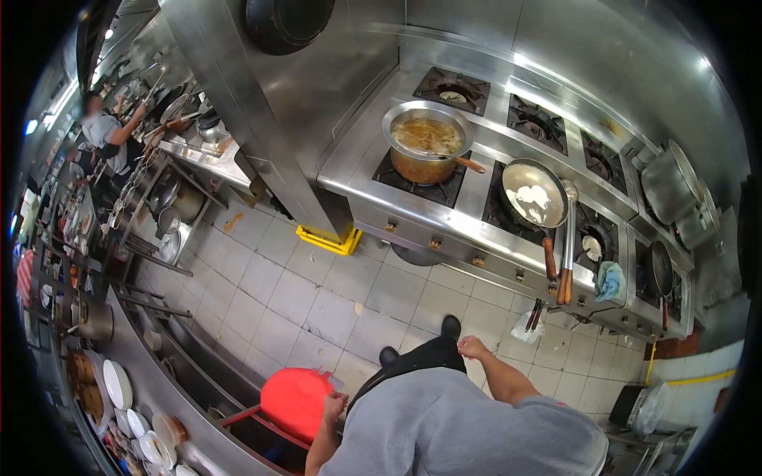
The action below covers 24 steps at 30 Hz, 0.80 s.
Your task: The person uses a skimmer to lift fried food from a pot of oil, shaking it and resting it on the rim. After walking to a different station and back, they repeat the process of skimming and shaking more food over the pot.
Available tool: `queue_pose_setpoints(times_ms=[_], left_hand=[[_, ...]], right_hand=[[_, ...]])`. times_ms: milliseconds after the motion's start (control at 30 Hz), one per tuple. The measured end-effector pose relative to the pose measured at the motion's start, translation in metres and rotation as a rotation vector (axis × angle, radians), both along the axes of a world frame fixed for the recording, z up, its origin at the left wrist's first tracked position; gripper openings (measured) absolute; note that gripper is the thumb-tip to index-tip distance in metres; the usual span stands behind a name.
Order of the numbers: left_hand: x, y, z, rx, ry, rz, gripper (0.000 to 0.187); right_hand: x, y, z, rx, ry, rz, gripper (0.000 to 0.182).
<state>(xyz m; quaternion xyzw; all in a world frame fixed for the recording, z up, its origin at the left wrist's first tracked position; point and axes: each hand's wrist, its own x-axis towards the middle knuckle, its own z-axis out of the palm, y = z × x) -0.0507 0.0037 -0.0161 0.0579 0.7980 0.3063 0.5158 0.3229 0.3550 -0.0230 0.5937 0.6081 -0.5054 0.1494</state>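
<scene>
In the head view, my left hand (pixel 335 405) is low at my left side, its fingers closed at the edge of the black apron (pixel 425 363). A red plastic lid or bin top (pixel 295 403) lies right beside it. My right hand (pixel 474 347) is pinched at the apron's opposite edge. Ahead of me, a frying pan (pixel 535 193) with a wooden handle holds something white. To its left a metal bowl of bubbling yellowish liquid (pixel 429 136) rests on a burner. A long-handled ladle (pixel 569 234) lies right of the pan.
The steel stove (pixel 373 188) runs across the front, with large pots (pixel 671 186), another frying pan (pixel 661 270) and a blue cloth (pixel 610 281) at right. A steel pillar (pixel 262 119) stands left. Stacked plates (pixel 117 385) sit on the left counter. Another person (pixel 111 131) works far left.
</scene>
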Motion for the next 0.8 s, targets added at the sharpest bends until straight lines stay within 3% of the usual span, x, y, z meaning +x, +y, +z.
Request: queue_pose_setpoints(times_ms=[800], left_hand=[[-0.001,-0.011,-0.021,0.019,0.040,-0.049,0.020]], right_hand=[[-0.007,-0.007,0.009,0.006,-0.022,0.002,0.020]])
